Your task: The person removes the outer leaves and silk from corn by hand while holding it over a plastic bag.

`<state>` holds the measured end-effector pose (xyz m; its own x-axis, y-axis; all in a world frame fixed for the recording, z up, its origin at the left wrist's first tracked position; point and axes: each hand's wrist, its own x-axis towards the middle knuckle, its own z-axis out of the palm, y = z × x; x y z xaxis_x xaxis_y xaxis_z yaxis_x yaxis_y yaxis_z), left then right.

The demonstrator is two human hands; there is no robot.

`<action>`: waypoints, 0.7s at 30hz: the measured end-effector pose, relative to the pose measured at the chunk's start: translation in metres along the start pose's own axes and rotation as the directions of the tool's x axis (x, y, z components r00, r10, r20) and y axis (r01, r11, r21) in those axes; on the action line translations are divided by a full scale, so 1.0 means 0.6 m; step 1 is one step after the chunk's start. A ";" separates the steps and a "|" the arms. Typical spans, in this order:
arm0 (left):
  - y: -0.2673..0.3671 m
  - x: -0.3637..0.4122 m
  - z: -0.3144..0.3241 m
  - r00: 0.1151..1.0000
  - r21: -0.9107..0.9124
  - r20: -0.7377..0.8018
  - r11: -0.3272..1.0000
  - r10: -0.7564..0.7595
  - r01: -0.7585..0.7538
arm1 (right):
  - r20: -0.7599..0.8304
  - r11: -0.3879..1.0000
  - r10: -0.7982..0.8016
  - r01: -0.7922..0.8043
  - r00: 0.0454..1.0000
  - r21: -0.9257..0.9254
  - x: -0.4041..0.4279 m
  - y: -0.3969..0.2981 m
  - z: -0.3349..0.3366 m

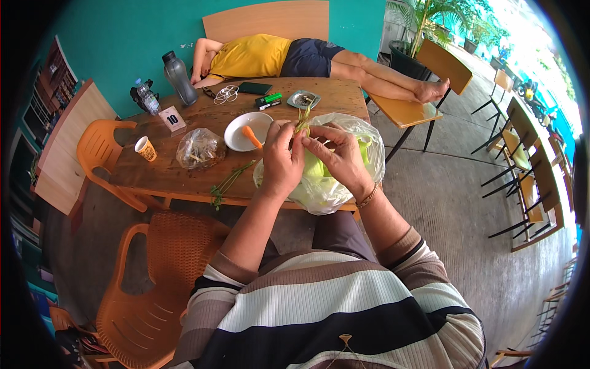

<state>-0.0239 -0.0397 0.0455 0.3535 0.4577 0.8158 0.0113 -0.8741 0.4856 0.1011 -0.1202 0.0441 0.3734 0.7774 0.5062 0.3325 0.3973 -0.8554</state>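
My left hand pinches a small yellow-green vegetable with a leafy, pointed tip, possibly a young ear of corn. From the other side, the fingertips of my right hand meet on the same piece. Most of its lower part is hidden by my fingers. Under my hands, at the table's front edge, sits an open clear plastic bag with pale green leafy pieces inside. Left of my left hand is a white bowl, with an orange-handled tool in it whose end is hidden.
The wooden table also bears green herb stalks, a tied plastic bag, a paper cup, a grey bottle and an ashtray. Behind it a person lies down. An orange chair stands at my left.
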 end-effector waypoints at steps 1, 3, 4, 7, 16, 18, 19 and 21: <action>0.001 0.000 0.000 1.000 -0.001 0.000 1.000 0.000 0.000 | 0.011 1.000 0.015 -0.015 1.000 -0.019 0.000 0.001 -0.001; 0.002 -0.001 0.001 0.998 -0.071 0.024 0.996 -0.054 0.055 | -0.001 0.999 -0.002 0.002 1.000 -0.033 0.000 0.009 -0.006; 0.001 -0.001 0.000 0.998 -0.072 0.024 0.996 -0.051 0.053 | -0.011 0.999 -0.018 0.018 1.000 -0.048 0.000 0.011 -0.008; 0.001 -0.003 -0.001 0.998 -0.100 0.037 0.994 -0.043 0.047 | -0.070 0.991 0.001 -0.010 0.998 -0.134 -0.005 0.010 -0.003; 0.005 -0.004 0.000 0.996 -0.123 0.063 0.990 -0.062 0.069 | -0.095 0.985 -0.110 0.096 0.989 -0.146 -0.018 -0.002 0.006; 0.010 -0.004 0.000 0.995 -0.122 0.074 0.990 -0.065 0.073 | -0.111 0.984 -0.108 0.091 0.988 -0.152 -0.016 -0.002 0.007; 0.012 -0.005 0.000 0.995 -0.122 0.075 0.990 -0.067 0.076 | -0.117 0.977 -0.119 0.096 0.986 -0.189 -0.017 -0.007 0.007; 0.015 -0.005 0.003 0.996 -0.133 0.070 0.988 -0.064 0.072 | -0.125 0.968 -0.131 0.100 0.983 -0.230 -0.016 -0.009 0.008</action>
<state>-0.0232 -0.0494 0.0467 0.4165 0.4999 0.7594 -0.0880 -0.8092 0.5809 0.0913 -0.1274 0.0433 0.4321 0.6516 0.6235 0.5579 0.3501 -0.7524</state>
